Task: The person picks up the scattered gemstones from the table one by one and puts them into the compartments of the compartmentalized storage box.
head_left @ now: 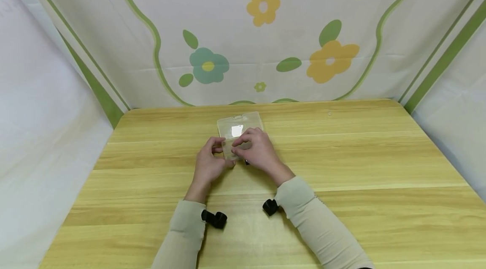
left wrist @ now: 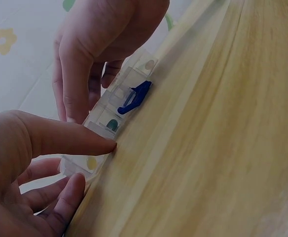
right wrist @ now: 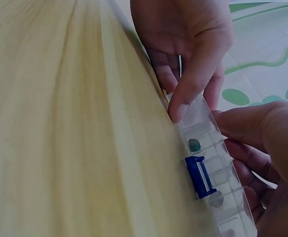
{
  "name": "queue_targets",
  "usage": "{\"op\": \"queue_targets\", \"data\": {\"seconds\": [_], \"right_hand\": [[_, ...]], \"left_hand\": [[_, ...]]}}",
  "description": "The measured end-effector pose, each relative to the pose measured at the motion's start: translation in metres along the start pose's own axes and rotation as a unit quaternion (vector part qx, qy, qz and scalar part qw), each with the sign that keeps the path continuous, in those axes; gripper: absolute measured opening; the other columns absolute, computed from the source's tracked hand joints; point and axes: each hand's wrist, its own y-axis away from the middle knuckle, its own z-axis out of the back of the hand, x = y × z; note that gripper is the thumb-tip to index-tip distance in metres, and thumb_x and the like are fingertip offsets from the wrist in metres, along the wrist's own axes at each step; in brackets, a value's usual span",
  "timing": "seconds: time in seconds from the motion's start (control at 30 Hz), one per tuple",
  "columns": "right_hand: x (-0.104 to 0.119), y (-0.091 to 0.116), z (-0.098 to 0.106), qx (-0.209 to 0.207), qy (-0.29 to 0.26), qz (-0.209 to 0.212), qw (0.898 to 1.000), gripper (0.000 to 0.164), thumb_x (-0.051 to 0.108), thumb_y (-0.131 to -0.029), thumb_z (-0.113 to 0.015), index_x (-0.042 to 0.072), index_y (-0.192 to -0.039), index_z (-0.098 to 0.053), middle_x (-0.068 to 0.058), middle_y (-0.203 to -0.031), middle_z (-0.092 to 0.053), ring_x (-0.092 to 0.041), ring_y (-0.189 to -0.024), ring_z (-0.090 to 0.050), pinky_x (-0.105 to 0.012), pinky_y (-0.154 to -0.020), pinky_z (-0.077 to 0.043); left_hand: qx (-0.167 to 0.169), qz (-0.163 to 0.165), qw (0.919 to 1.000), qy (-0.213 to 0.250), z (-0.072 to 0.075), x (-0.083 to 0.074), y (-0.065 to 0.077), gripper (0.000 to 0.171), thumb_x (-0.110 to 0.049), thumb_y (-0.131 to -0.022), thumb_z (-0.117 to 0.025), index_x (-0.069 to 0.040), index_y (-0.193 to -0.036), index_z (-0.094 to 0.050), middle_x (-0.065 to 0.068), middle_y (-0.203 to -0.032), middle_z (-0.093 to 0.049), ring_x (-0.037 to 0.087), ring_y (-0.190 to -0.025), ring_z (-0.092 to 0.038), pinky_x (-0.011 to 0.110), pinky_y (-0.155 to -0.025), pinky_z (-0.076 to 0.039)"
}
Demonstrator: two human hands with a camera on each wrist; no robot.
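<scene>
A clear plastic compartment box (head_left: 228, 150) lies on the table with its see-through lid (head_left: 228, 127) folded back. My left hand (head_left: 209, 163) grips the box's left end, thumb along the front wall and fingers behind. Over the compartments, my right hand (head_left: 259, 148) reaches down with thumb and index finger close together; whether they pinch anything is hidden. A blue latch (right wrist: 200, 177) sits on the front side. Through the walls show a dark green piece (right wrist: 195, 144) and a yellow piece (left wrist: 91, 162), both small, in separate compartments.
The wooden table (head_left: 360, 226) stretches out on both sides of the box. Near its back edge lies a tiny clear item (head_left: 329, 113), too small to identify. A white flowered cloth (head_left: 235, 28) hangs behind. Black wrist cameras (head_left: 270, 207) sit on both sleeves.
</scene>
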Motion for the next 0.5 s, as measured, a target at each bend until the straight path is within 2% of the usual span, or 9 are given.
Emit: {"op": "queue_targets", "data": {"seconds": [0.17,0.2,0.3,0.4,0.43,0.5], "right_hand": [[-0.003,0.000,0.003,-0.010,-0.025,-0.006,1.000,0.010,0.019,-0.091,-0.086,0.014,-0.099,-0.086,-0.003,-0.103,-0.075,-0.025,-0.106,-0.061,-0.045,-0.096,-0.050],[-0.003,0.000,0.004,-0.014,-0.031,-0.006,0.999,0.010,0.019,-0.091,-0.086,0.013,-0.099,-0.086,-0.003,-0.103,-0.076,-0.025,-0.107,-0.062,-0.046,-0.101,-0.050],[-0.006,0.000,0.007,-0.033,-0.043,-0.005,0.999,0.009,0.017,-0.091,-0.085,0.012,-0.099,-0.085,-0.004,-0.103,-0.076,-0.025,-0.107,-0.063,-0.048,-0.103,-0.052],[-0.010,-0.001,0.011,-0.057,-0.051,-0.011,0.997,0.009,0.016,-0.091,-0.085,0.011,-0.099,-0.084,-0.004,-0.103,-0.076,-0.025,-0.107,-0.063,-0.047,-0.100,-0.054],[-0.011,-0.001,0.013,-0.065,-0.054,-0.014,0.996,0.009,0.015,-0.091,-0.085,0.011,-0.099,-0.084,-0.005,-0.103,-0.076,-0.025,-0.106,-0.063,-0.045,-0.094,-0.055],[-0.015,-0.001,0.017,-0.078,-0.058,-0.021,0.995,0.009,0.015,-0.091,-0.085,0.011,-0.099,-0.084,-0.006,-0.104,-0.076,-0.025,-0.106,-0.063,-0.043,-0.092,-0.056]], "left_hand": [[0.000,0.007,1.0000,0.000,0.001,0.000,0.001,0.073,0.003,-0.070,-0.090,-0.014,-0.138,-0.067,0.014,-0.135,-0.071,0.034,-0.124,-0.064,0.050,-0.104,-0.051],[0.001,0.009,1.0000,0.000,0.001,0.000,0.001,0.073,0.002,-0.070,-0.090,-0.015,-0.138,-0.067,0.015,-0.134,-0.071,0.034,-0.124,-0.064,0.049,-0.104,-0.051],[0.003,0.015,0.9999,-0.002,0.001,0.000,0.002,0.073,0.002,-0.071,-0.090,-0.016,-0.138,-0.066,0.016,-0.131,-0.071,0.034,-0.124,-0.064,0.050,-0.104,-0.051],[0.005,0.018,0.9998,0.000,0.001,0.000,0.002,0.074,0.002,-0.070,-0.090,-0.017,-0.138,-0.066,0.016,-0.130,-0.071,0.033,-0.123,-0.064,0.049,-0.104,-0.051],[0.005,0.017,0.9998,0.000,0.001,0.000,0.002,0.074,0.003,-0.070,-0.090,-0.016,-0.138,-0.066,0.016,-0.130,-0.071,0.033,-0.123,-0.063,0.049,-0.104,-0.051],[0.005,0.019,0.9998,0.002,0.000,0.000,0.001,0.075,0.003,-0.070,-0.090,-0.017,-0.138,-0.066,0.015,-0.130,-0.071,0.033,-0.123,-0.063,0.048,-0.105,-0.050]]}}
